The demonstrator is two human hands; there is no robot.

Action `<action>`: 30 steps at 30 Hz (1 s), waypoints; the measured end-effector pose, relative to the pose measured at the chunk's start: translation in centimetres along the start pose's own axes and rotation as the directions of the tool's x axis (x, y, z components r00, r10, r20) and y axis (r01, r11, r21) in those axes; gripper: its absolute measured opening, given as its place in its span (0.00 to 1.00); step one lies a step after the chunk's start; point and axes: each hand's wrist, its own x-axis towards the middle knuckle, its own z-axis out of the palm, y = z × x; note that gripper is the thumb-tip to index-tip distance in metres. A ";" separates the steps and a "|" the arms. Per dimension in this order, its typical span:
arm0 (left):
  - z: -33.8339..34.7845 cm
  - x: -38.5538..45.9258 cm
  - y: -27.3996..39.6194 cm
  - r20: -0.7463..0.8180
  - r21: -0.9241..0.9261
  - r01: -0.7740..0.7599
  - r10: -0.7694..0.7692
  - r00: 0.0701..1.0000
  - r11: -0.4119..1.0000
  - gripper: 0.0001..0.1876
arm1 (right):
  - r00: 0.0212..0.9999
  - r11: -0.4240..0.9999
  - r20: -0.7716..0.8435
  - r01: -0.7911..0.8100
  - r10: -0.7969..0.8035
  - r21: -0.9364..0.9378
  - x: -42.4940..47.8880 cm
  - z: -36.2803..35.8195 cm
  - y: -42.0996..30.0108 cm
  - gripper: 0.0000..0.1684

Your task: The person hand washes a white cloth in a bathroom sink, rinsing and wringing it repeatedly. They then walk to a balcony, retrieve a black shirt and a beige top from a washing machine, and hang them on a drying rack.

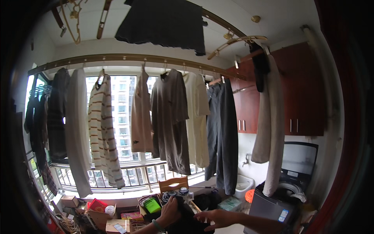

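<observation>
Low in the view, my left hand [170, 210], with a pale green bangle on the wrist, grips the upper part of a black cloth garment [185, 218]. The garment hangs down past the bottom edge, so its kind is unclear. My right hand [217, 218] reaches in from the right with fingers apart at the garment's right side; whether the fingertips touch it is hard to tell. Overhead, a dark garment [166, 25] hangs from the nearer drying rail [225, 25]. A bare hanger [233, 44] hangs to its right.
A farther rail [117, 57] carries several clothes, among them a striped shirt [100, 128] and dark trousers [220, 131]. Beige trousers [274, 117] hang over an open top-loading washing machine [263, 210]. Cardboard boxes [117, 225], a wooden chair [173, 184] and a white sink [244, 182] stand below.
</observation>
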 end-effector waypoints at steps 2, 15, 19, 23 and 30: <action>-0.5 0.8 0.9 0.025 0.023 -0.099 0.098 0.995 0.995 0.20 | 0.998 0.983 -0.030 0.049 -0.056 -0.176 -0.3 -3.7 0.1 0.36; 1.4 8.2 -1.9 -0.052 0.046 -0.058 0.060 0.997 0.997 0.16 | 0.087 0.134 -0.294 -0.745 -0.952 -0.654 -9.0 -52.8 -12.4 0.29; 1.0 8.0 -3.9 -0.168 0.133 0.012 0.010 0.986 0.991 0.17 | 0.034 0.154 -0.260 -0.728 -0.965 -0.668 -7.6 -60.6 -13.5 0.32; 0.9 8.0 -4.2 -0.189 0.130 0.106 -0.080 0.979 0.986 0.17 | 0.098 0.232 -0.403 -0.685 -0.910 -0.691 -5.8 -65.5 -14.4 0.33; 3.6 9.0 -3.3 -0.139 0.142 0.117 -0.097 0.985 0.983 0.18 | 0.175 0.506 -0.826 -0.716 -0.535 -0.480 -2.8 -67.9 -12.2 0.37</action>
